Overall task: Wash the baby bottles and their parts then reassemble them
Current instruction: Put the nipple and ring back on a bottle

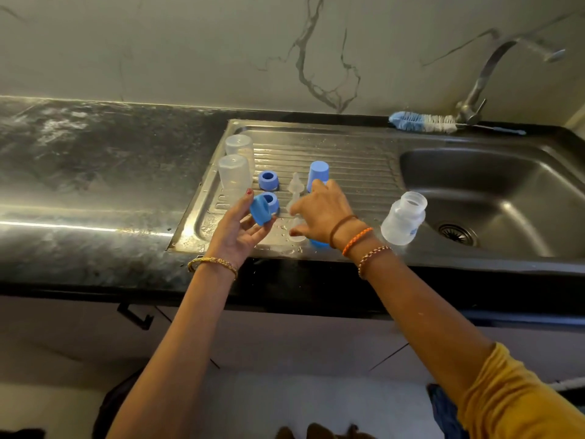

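Note:
My left hand (235, 228) grips a blue screw ring (259, 213), lifted off the steel drainboard (357, 160). Just right of it, my right hand (323, 213) reaches down, and its thumb and a finger pinch a clear nipple (297, 236) that stands on the board. Two more blue rings (268, 179) (274, 200) and another clear nipple (295, 184) lie behind. A blue cap (318, 174) stands beyond my right fingers; a second blue cap (318, 243) shows under my right wrist. Two clear bottles (239, 147) (233, 176) stand upside down at the left. A third bottle (403, 218) stands upright on the sink's rim.
The sink basin (493, 198) lies to the right with a drain at its bottom. A tap (484, 80) rises behind it. A blue and white bottle brush (424, 121) lies along the back edge. Dark stone counter (95, 172) stretches left of the drainboard.

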A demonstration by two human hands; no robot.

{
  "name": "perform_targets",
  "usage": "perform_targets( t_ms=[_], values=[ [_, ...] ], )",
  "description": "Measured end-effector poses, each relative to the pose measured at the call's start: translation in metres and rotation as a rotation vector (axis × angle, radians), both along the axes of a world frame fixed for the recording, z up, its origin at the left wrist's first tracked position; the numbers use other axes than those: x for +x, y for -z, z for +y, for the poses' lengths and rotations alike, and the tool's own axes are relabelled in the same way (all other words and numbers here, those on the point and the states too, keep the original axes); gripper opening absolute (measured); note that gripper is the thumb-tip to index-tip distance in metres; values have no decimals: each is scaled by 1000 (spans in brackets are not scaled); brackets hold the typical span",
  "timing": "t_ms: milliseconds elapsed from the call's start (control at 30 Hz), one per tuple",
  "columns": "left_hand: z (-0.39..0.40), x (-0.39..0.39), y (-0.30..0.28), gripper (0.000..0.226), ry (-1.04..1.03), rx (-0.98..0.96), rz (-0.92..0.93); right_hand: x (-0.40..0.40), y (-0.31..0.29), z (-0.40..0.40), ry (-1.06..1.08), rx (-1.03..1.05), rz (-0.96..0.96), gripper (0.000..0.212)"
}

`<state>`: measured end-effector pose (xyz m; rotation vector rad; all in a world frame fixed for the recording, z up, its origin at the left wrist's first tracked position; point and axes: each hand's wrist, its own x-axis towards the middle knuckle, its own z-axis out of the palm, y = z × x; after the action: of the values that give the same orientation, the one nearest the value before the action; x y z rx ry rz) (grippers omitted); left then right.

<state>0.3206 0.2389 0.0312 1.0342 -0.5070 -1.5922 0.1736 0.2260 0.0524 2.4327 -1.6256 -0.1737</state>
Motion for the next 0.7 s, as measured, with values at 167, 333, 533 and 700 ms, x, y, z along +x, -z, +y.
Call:
perform_targets(
  t_ms=[167,333,533,700],
  values=[
    [-1,2,-1,10,-24,7,-3,15,19,-15,-41,-37,206,31],
    [-7,-3,-6,11,-7,-82,-50,7,13,-14,-71,-80,-130,27],
    [-8,-41,-33,12,90,-206,-35,-80,-39,0,106,-167,-865,18],
    [1,-123,-59,16,250,-227,52,-183,-95,37,109,-196,-1360,12]
  ],
)
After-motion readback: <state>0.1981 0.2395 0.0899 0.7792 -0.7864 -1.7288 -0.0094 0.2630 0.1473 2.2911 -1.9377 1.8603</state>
